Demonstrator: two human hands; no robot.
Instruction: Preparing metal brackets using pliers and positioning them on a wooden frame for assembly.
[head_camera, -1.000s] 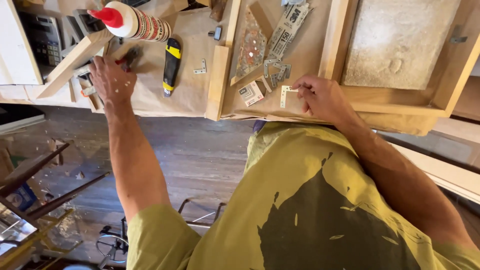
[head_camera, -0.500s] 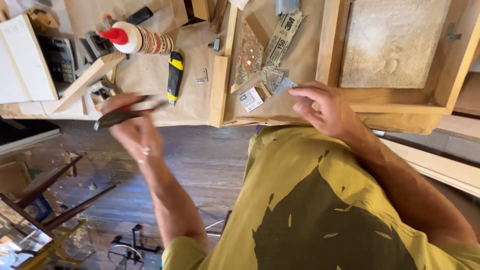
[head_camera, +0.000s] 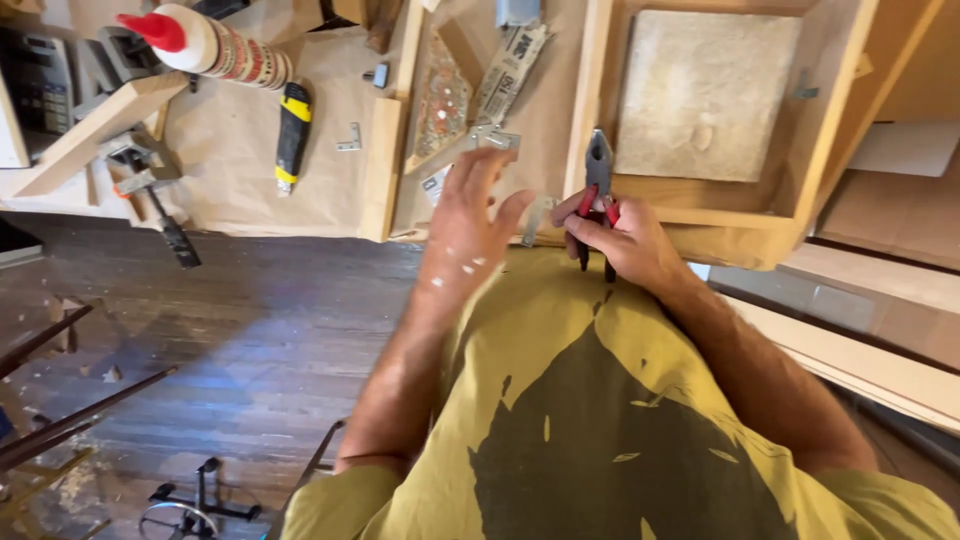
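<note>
My right hand grips red-and-black handled pliers with the jaws pointing away from me, over the rail of a wooden frame. My left hand hovers open with fingers spread above the bench edge, near small metal brackets and packets of hardware on brown paper. The frame holds a pale stone-like tile. My yellow-green shirt fills the lower part of the view.
On the bench to the left lie a glue bottle with a red cap, a yellow-and-black utility knife, a small corner bracket, a clamp and wood strips. Dark wood floor lies below.
The left hand picked up the pliers at the bench's left side and carried them right. The pliers are now in the right hand, and the left hand is open.
</note>
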